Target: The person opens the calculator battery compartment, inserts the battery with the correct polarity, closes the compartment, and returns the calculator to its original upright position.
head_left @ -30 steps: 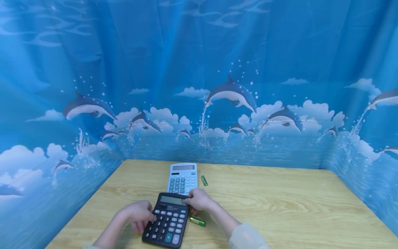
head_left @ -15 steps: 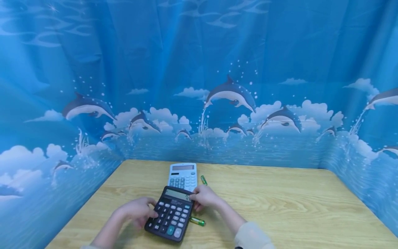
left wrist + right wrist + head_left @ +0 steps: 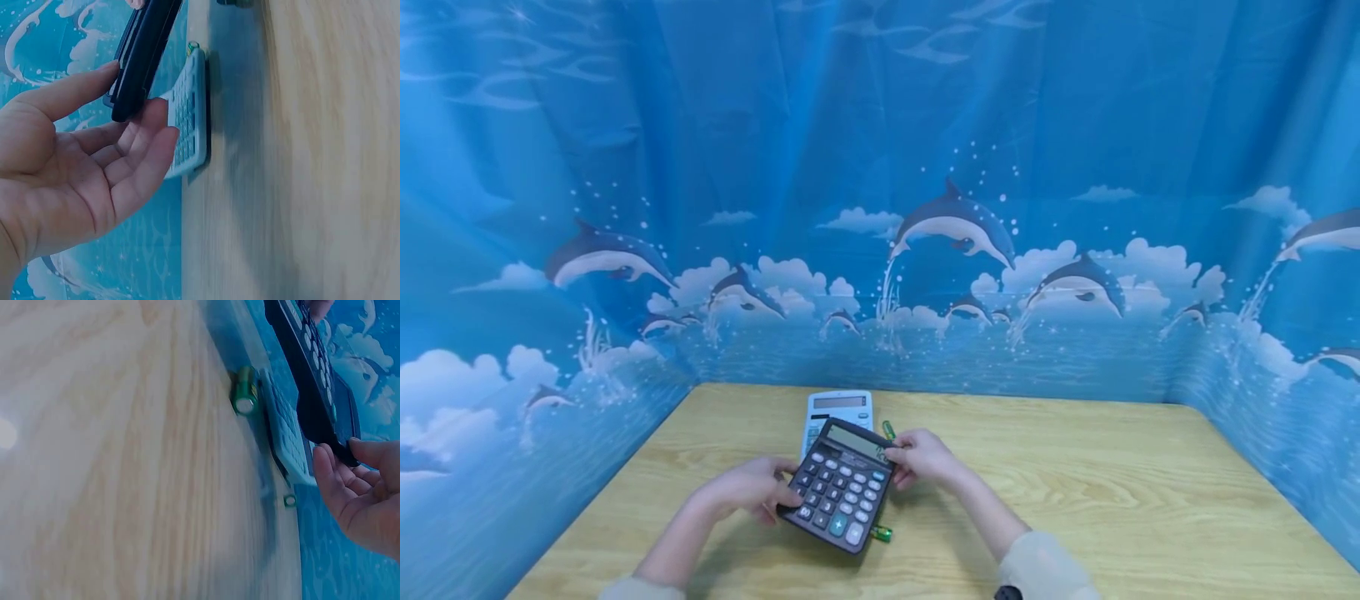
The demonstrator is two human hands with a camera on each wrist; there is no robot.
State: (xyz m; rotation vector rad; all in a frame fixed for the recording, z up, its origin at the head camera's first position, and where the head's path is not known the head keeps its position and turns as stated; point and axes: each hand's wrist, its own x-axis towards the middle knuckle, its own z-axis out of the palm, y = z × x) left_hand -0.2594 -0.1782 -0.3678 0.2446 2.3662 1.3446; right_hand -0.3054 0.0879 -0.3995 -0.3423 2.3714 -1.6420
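Observation:
A black calculator (image 3: 842, 492) is held tilted above the table, its keys and screen facing up. My left hand (image 3: 752, 490) grips its lower left edge, thumb on top and fingers beneath; the left wrist view shows that hand (image 3: 94, 156) pinching the calculator's edge (image 3: 145, 62). At the upper right corner my right hand (image 3: 923, 457) pinches it, and in the right wrist view the hand (image 3: 369, 494) has thumb and fingertips on that corner. Behind and partly hidden lies a white calculator (image 3: 841, 405) on the table.
One green battery (image 3: 882, 533) lies by the black calculator's lower right corner, partly covered. Another green battery (image 3: 888, 430) is beside the white calculator, near my right hand. A blue dolphin-print curtain (image 3: 880, 167) surrounds the wooden table (image 3: 1075, 492) at the back and sides.
Both hands have carried the black calculator up, away from me and to the right, turning it clockwise. It now covers more of the white calculator. The batteries and white calculator have stayed put.

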